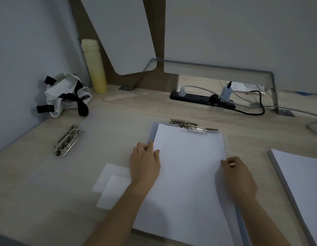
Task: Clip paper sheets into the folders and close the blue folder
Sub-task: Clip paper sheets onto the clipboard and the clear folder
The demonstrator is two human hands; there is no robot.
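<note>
Here, a person's two bare hands square up a stack of paper sheets (187, 166) lying on an open folder (150, 134) near the middle of the table (136, 107), close to its near edge. The left hand (145, 162) grips the stack's left edge, fingers curled over the side and thumb on top. The right hand (237, 173) pinches the right edge with bent fingers. Both forearms reach in from the near edge and angle inward.

The sheets' top edge meets a metal clip (194, 126); whether it clamps them cannot be told. The folder's translucent cover (108, 139) lies flat to the left and carries a second clip (68, 140). Another paper stack (303, 183) sits at the right edge. A yellow bottle (94, 66) and a white bag (65, 94) stand at the far left corner, and a power strip (198, 99) lies along the far edge.
</note>
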